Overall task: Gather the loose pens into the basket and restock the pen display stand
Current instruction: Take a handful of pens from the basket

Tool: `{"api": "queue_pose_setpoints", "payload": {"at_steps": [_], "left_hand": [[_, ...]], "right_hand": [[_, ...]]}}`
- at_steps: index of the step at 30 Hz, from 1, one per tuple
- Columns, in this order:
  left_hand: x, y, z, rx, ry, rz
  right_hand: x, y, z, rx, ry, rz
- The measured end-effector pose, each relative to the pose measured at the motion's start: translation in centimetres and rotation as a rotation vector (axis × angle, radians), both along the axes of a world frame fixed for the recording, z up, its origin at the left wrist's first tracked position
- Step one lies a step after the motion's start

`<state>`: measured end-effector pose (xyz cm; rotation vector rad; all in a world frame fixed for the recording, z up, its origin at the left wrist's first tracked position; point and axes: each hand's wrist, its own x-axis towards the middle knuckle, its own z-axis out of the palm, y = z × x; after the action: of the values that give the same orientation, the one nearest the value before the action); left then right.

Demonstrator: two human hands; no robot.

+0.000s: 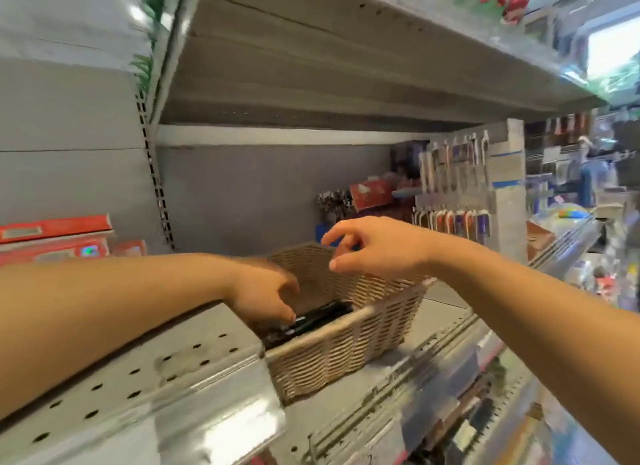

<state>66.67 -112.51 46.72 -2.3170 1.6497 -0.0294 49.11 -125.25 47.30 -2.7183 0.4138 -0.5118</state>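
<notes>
A tan woven basket stands on the grey metal shelf, near its front edge. Dark pens lie in its bottom. My left hand reaches down into the basket, fingertips touching the dark pens; whether it grips any is hidden by blur. My right hand hovers over the basket's far rim with fingers loosely spread and nothing in it. The pen display stand, a clear tiered rack with several pens upright in rows, stands at the right back of the shelf.
Red boxes are stacked at the left. A red packet and small dark items sit behind the basket. An upper shelf hangs low overhead. Crowded goods fill the right side. The perforated shelf stretches left of the basket.
</notes>
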Motion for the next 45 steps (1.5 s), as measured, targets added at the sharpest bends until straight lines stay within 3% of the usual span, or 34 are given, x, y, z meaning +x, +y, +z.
{"api": "queue_pose_setpoints", "payload": {"at_steps": [5,9,12,16,21,26,33,38,42,45], "left_hand": [[1.1,-2.8,-2.1,0.150,0.094,0.201],[1.8,-5.0,-1.8,0.250,0.032,0.184],[2.7,-5.5,-1.4,0.304,0.073,0.180],[4.2,-5.6,-1.7,0.171,0.087,0.253],[5.0,-6.0,-2.1,0.146,0.145,0.239],[4.4,-6.0,-1.1,-0.116,0.180,0.199],[4.0,-4.9,0.0,-0.700,0.438,0.207],[3.6,-4.9,0.2,-0.772,0.578,0.223],[4.1,-5.4,-0.3,-0.604,0.625,0.370],[3.8,-5.2,-0.6,-0.087,0.223,0.380]], "right_hand": [[4.6,-4.9,0.5,-0.152,0.309,0.236],[9.0,-6.9,1.1,-0.296,0.367,0.365],[11.6,-7.5,1.3,-0.250,0.351,0.459],[13.4,-8.5,0.8,-0.237,0.360,0.524],[14.0,-10.4,-1.0,-0.136,0.400,0.560],[14.2,-10.4,-2.4,-0.240,0.400,0.543],[13.9,-10.0,-2.0,-0.077,0.128,0.523],[14.0,-9.4,-2.1,0.009,0.128,0.498],[14.3,-10.1,-2.5,0.069,0.138,0.444],[14.4,-10.5,-2.6,0.052,0.174,0.425]]}}
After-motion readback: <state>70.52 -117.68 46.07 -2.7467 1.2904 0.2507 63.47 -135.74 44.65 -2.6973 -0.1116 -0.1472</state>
